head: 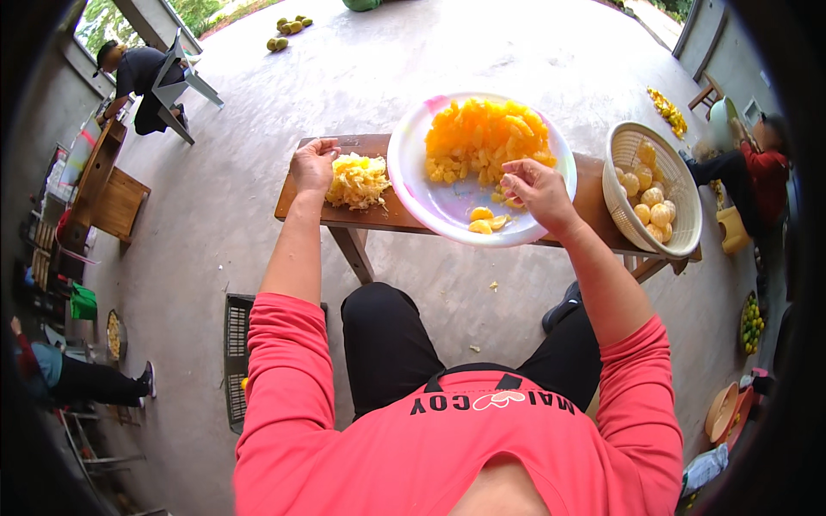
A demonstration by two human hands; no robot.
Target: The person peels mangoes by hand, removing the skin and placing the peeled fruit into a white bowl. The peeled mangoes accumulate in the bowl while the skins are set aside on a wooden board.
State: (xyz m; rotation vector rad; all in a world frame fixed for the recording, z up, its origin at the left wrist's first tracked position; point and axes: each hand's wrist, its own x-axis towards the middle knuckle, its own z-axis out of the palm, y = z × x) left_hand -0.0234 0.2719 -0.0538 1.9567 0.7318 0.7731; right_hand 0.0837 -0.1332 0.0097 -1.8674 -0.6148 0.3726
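Note:
My left hand (314, 166) is over the left end of a wooden bench (584, 209), fingertips drawn together; whether a scrap is pinched there cannot be seen. Beside and below it lies a heap of pale yellow citrus membrane (358, 182). My right hand (541, 193) hovers over the right side of a wide white plastic basin (445, 208), fingers bent, with a gap between thumb and forefinger and nothing visible in it. Peeled orange citrus pulp (487, 138) is banked along the basin's far side. A few loose citrus segments (488, 220) lie near its front rim.
A cream plastic basket (685, 222) of peeled citrus (655, 209) stands on the bench's right end. A black plastic crate (236, 361) is on the floor at left. People sit or stand at both sides. A peel pile (668, 113) lies at far right.

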